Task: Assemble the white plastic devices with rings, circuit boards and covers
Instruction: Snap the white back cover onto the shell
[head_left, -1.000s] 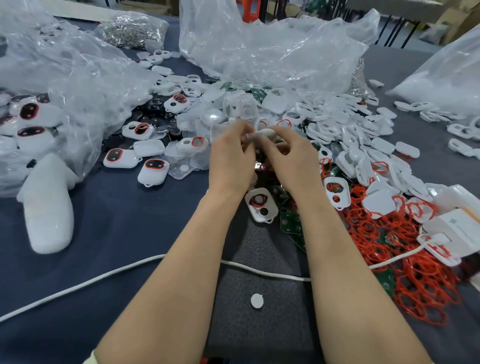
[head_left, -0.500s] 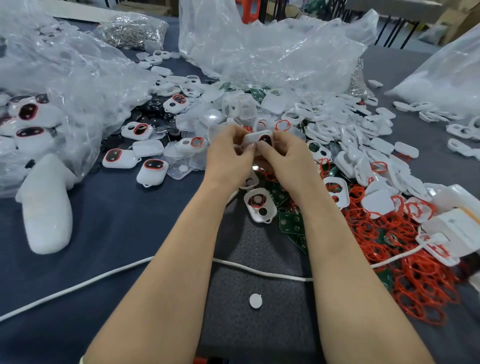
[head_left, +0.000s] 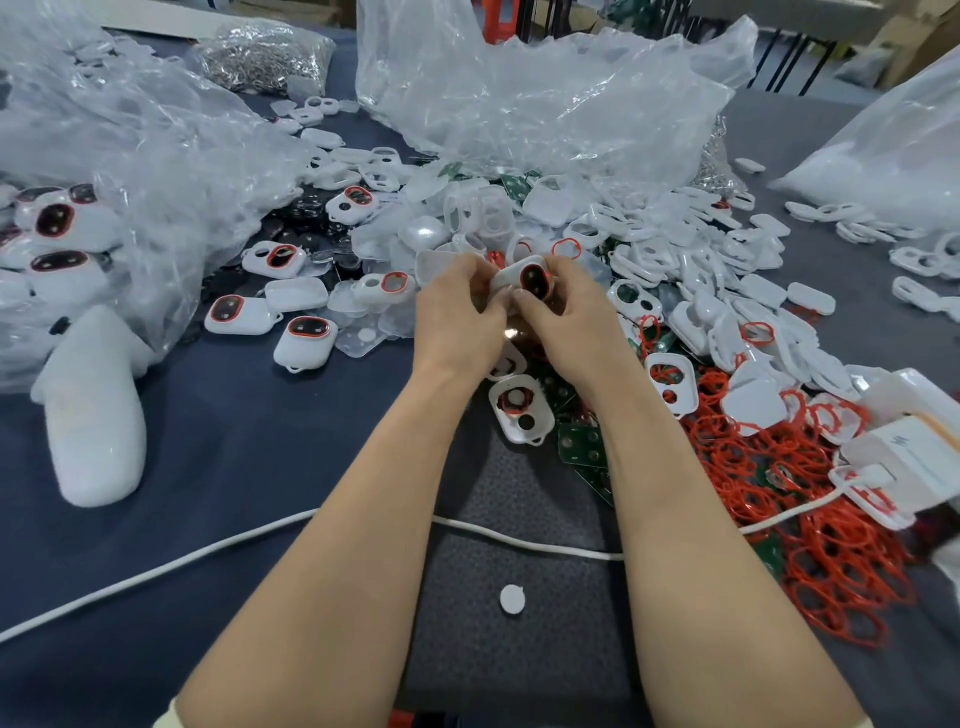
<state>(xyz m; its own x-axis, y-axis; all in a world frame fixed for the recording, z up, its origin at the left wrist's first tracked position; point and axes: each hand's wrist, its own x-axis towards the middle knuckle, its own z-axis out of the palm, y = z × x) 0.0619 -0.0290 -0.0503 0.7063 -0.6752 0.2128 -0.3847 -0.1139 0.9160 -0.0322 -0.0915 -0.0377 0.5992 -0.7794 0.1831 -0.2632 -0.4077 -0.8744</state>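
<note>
Cluttered table (head_left: 234, 441); device (head_left: 530, 278) in both hands (head_left: 457, 317)

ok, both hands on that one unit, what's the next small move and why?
Probably set it down at left with the finished units. The white device, held between the left hand and right hand, already shows its red ring and dark insert seated, matching those. Whether its back is snapped shut is hidden.

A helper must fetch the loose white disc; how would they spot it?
Find the grey mat between the person's forearms. Nearer the person than the white cable crossing it lies the white disc. It is round, flat and alone, away from the part piles.
</note>
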